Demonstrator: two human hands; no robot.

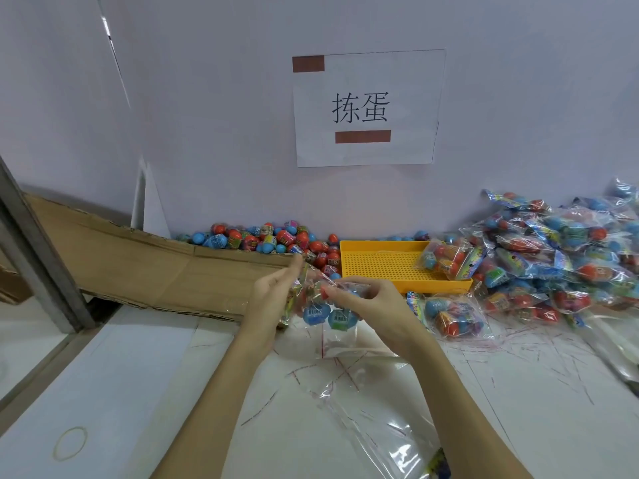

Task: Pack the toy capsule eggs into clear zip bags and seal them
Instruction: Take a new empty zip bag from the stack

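Observation:
Both my hands hold a clear zip bag [321, 311] above the table, with red and blue capsule eggs inside it. My left hand [273, 295] grips the bag's left side, its fingertips blurred. My right hand [359, 299] pinches the bag's top edge from the right. Loose capsule eggs [273, 238] lie heaped against the wall behind. Empty clear zip bags [373, 420] lie on the table below my arms.
A yellow perforated tray [383, 264] stands behind my right hand with a filled bag [446, 259] on its right end. Another filled bag [453, 314] lies beside it, and a big pile of filled bags [560, 257] fills the right. Flattened cardboard [138, 261] lies left.

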